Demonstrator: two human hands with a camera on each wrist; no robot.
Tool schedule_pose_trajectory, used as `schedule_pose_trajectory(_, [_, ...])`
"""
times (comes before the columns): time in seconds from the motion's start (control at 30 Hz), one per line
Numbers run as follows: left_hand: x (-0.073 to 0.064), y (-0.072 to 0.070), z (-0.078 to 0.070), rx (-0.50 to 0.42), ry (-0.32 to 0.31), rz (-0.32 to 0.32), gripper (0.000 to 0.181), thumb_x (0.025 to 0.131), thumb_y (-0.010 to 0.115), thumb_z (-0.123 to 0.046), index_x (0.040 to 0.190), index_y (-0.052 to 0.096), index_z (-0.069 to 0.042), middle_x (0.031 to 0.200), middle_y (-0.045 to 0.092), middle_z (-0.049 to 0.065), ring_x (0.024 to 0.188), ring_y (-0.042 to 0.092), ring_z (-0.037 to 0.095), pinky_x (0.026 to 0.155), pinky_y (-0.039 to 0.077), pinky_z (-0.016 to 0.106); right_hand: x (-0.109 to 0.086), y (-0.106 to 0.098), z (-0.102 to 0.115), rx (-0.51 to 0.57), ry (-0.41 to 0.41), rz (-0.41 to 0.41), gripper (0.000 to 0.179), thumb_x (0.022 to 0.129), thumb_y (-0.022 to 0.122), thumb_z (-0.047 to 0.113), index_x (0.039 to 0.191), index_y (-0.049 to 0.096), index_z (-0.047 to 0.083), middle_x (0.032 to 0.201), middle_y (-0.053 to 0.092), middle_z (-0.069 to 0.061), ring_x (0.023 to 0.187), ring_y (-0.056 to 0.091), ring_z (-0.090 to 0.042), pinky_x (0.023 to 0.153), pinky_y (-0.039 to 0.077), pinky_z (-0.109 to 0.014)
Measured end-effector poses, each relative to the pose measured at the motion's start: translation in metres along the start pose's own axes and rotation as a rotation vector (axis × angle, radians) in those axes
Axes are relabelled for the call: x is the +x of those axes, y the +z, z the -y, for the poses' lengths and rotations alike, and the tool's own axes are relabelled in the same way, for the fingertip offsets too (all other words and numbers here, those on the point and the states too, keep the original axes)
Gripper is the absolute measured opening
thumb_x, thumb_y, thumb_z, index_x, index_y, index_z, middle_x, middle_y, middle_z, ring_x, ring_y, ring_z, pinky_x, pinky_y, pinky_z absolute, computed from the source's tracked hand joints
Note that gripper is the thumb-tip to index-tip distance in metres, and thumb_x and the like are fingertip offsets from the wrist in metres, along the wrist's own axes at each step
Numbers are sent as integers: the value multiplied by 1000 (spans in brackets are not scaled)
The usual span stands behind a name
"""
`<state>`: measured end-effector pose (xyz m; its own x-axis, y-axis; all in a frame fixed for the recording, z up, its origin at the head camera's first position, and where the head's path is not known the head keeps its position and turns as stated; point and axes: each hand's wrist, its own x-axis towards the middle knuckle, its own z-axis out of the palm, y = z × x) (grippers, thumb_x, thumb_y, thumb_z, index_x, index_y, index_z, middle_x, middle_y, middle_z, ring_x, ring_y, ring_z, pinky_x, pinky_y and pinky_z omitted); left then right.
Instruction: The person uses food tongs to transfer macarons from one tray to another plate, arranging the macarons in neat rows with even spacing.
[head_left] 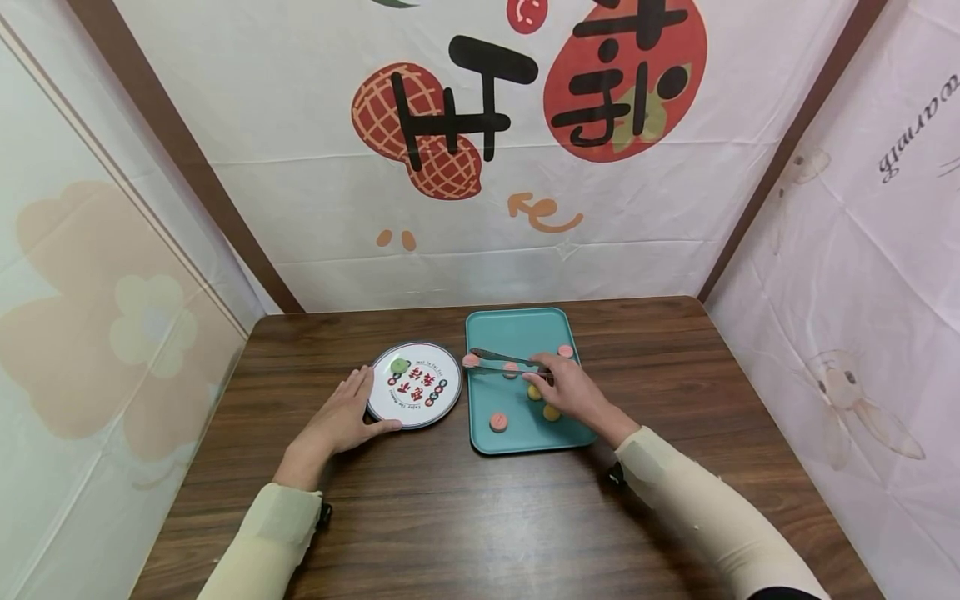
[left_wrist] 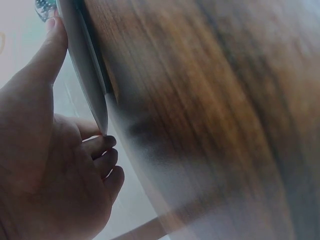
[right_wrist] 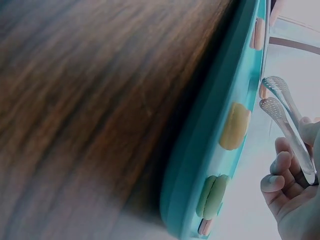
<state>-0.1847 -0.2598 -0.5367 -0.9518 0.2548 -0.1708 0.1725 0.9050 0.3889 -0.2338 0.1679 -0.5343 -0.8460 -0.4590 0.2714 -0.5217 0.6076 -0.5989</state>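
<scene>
My right hand grips metal tongs. In the head view the tong tips lie at a pink macaron by the left rim of a teal tray. More pink macarons and yellow macarons sit on the tray, some partly covered by the hand and tongs. On the left, my left hand rests against the rim of a round white plate, thumb at its near edge, fingers along its left side. A green macaron lies on the printed plate.
The wooden table extends around the plate and tray. A printed cloth hangs behind its far edge, with further cloths at both sides. In the right wrist view, a green macaron stands near the tray's close corner.
</scene>
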Motion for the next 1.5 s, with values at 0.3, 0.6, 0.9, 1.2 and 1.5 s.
schedule_pose_trajectory(0.3, [0,0,0,-2,-2,-2,123,95,72,-68,167,12,11,175,11,32,163,10,49,134,11,60,4,3,6,0,3,5,37,108,69,26,135,70,0,97,73,-2,71,61,-6,63,57,-31])
schedule_pose_trajectory(0.6, [1,1,2,2,-1,-4,123,94,71,-69,167,13,11,175,12,32,163,10,49,134,12,60,9,6,11,6,-1,27,35,110,66,22,138,68,2,101,72,-2,67,59,-6,61,54,-30])
schedule_pose_trajectory(0.9, [1,1,1,-1,-14,3,123,94,71,-70,168,12,10,175,11,31,163,10,48,134,11,59,15,10,18,8,-14,10,34,107,71,25,132,73,3,99,72,-1,70,58,-10,60,53,-32])
schedule_pose_trajectory(1.2, [1,0,1,2,-12,-2,122,94,71,-69,168,13,10,175,12,31,163,10,48,134,11,59,21,14,21,-15,-10,25,39,108,68,29,136,70,2,100,73,-3,76,61,-10,66,55,-32])
schedule_pose_trajectory(1.5, [0,0,1,-2,-12,0,123,94,71,-70,168,12,9,176,12,31,163,10,48,134,11,59,25,19,22,-4,-28,25,42,109,66,32,138,69,2,99,72,-2,73,57,-8,63,52,-31])
